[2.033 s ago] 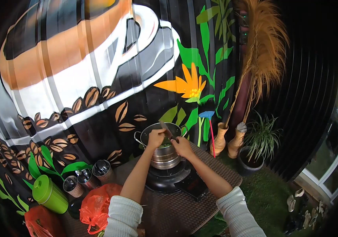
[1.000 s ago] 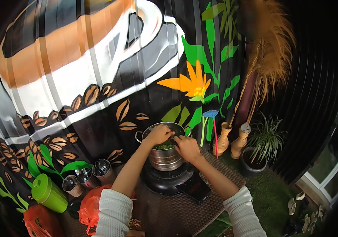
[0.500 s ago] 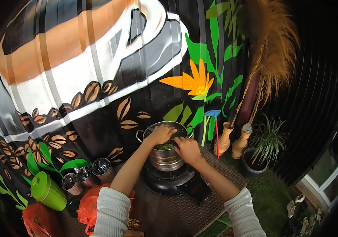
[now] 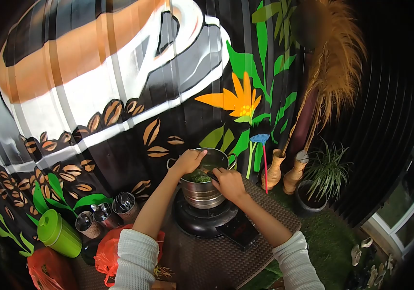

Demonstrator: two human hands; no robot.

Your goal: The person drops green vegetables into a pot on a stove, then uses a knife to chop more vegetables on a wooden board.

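A steel pot (image 4: pixel 202 198) with two side handles stands on a black portable stove (image 4: pixel 195 224). Chopped greens (image 4: pixel 198 177) show inside it. My left hand (image 4: pixel 191 161) is at the pot's left rim, with its fingers curled and its thumb pointing right; what it grips is hidden. Over the right rim, my right hand (image 4: pixel 228 183) is closed, its fingertips reaching inside the pot. Something thin and dark shows by those fingers, too small to name.
Left of the stove are metal cups of cutlery (image 4: pixel 125 208), a green lidded canister (image 4: pixel 59 234) and red plastic bags (image 4: pixel 108 253). A painted wall rises behind the brown woven tabletop (image 4: pixel 207 266). Vases (image 4: pixel 294 176) and a potted plant (image 4: pixel 313 198) stand at right.
My left hand has shifted left from over the pot's middle to its left rim, uncovering more of the inside. My right hand has moved slightly left and stays at the right rim.
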